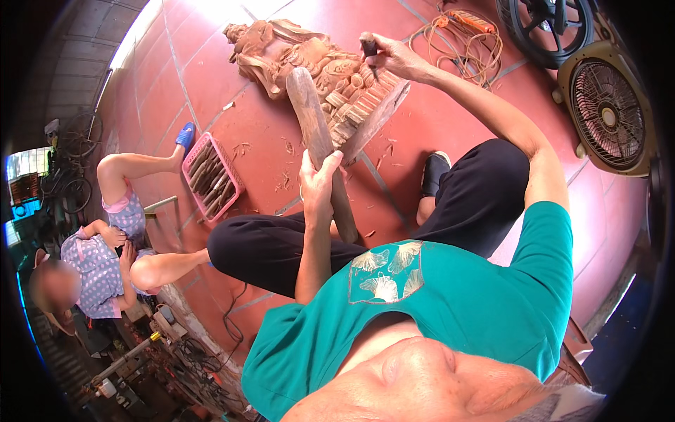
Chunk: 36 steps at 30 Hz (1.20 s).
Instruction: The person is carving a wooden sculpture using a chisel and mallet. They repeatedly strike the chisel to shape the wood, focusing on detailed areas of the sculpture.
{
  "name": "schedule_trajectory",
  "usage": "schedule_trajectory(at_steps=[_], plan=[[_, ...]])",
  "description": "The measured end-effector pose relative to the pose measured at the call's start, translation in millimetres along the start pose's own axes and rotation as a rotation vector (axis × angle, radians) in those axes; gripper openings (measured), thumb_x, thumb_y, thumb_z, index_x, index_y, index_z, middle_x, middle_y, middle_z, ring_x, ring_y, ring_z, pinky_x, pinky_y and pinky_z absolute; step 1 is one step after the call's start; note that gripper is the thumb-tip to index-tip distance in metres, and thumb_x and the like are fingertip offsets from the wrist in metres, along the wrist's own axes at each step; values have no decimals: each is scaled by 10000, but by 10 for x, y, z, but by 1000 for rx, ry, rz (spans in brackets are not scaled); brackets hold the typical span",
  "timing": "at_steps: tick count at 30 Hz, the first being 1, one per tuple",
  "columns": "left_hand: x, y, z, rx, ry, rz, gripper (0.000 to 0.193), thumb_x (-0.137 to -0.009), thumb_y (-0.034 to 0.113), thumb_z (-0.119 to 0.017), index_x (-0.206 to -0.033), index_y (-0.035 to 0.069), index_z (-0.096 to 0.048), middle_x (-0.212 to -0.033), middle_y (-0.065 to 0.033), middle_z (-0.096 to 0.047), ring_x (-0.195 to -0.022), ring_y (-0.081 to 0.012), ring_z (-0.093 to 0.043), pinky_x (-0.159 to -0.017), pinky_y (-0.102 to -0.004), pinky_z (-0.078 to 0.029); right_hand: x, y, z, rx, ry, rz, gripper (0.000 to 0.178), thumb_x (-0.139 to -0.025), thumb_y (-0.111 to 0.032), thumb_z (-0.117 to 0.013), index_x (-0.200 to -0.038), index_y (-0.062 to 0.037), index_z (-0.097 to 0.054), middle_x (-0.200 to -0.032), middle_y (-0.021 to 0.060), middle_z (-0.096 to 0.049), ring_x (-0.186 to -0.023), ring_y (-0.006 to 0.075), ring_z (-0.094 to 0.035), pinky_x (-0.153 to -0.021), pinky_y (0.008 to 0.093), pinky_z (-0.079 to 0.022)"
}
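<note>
A carved wooden figure point(264, 53) lies on the tiled floor in front of me, its surface full of raised shapes. My left hand point(320, 183) is wrapped round a long wooden club point(308, 105), thicker at its far end, which hangs over the near left part of the carving. In my right hand point(394, 58) is a chisel point(368, 43) with a dark handle. Its blade points down at the ridged right part of the carving; whether the tip touches the wood I cannot tell.
A pink basket point(240, 184) of several wooden-handled tools stands left, beside a seated person point(105, 260). Wood chips point(287, 148) litter the floor. An orange power strip with coiled cord point(471, 21), a wheel point(548, 24) and a fan point(608, 112) are at the right.
</note>
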<state>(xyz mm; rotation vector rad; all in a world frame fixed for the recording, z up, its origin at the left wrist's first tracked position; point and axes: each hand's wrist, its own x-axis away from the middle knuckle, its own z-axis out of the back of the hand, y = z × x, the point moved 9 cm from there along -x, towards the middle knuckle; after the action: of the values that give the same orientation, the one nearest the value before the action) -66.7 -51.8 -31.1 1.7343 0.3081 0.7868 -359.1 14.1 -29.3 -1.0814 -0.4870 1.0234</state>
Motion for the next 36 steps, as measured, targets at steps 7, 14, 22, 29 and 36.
schedule_trajectory(at_steps=[7,14,22,29,36], plan=[[22,25,-22,15,31,4,270,-915,168,-691,-1105,51,-539,-687,-26,-584,-553,-98,-556,-492,-252,-450,53,51,-157,-226,-48,-9,315,-975,-34,-602,-1276,-60,-515,-1068,25,-619,-979,114,-604,-858,302,-536],[28,70,-57,-43,8,-51,280,-933,190,-678,-1120,47,-528,-716,-29,-595,-563,-94,-559,-501,-249,-454,56,-13,-314,-117,-140,-10,267,-961,7,-573,-1218,-45,-522,-974,29,-606,-860,131,-608,-777,314,-546],[12,76,-80,-135,1,-111,314,-944,211,-672,-1155,42,-511,-716,-27,-591,-590,-86,-570,-517,-245,-467,124,-304,-272,61,-104,154,363,-868,86,-449,-1205,-34,-514,-927,84,-657,-837,185,-675,-838,348,-547],[28,106,-92,-144,-5,-128,336,-949,224,-660,-1181,43,-496,-706,-24,-593,-571,-84,-564,-505,-244,-466,153,-304,-297,83,-146,97,345,-874,67,-433,-1187,-48,-520,-883,64,-654,-824,190,-677,-833,349,-548],[71,175,-124,-171,3,-159,334,-949,217,-650,-1185,43,-491,-701,-24,-594,-567,-80,-561,-499,-240,-463,185,-395,-293,53,-130,159,299,-878,39,-480,-1156,-59,-523,-864,53,-647,-813,182,-675,-820,348,-545]])
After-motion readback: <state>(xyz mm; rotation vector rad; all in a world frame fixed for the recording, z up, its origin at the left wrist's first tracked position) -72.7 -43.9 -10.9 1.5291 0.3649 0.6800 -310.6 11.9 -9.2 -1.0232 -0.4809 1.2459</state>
